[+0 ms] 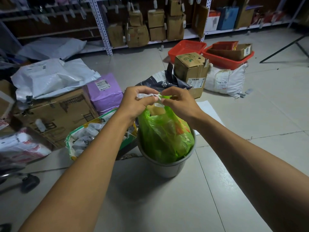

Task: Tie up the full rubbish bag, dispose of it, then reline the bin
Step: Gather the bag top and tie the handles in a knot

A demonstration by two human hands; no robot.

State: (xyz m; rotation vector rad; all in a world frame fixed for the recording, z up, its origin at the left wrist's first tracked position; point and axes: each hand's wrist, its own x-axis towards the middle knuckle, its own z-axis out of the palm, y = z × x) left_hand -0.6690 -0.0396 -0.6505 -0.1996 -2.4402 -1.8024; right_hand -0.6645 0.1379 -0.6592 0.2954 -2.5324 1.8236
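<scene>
Full green rubbish bag [164, 131] in grey bin [167, 168], handles in both hands' [136, 102] [178, 102] pinching grip.

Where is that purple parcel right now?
The purple parcel sits on the floor left of centre, behind the left hand, beside a big cardboard box.

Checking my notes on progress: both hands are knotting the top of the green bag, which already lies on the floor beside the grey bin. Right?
Not quite. The head view shows the green bag sitting inside the grey bin, not on the floor. Both the left hand and right hand are indeed at its top.
</scene>
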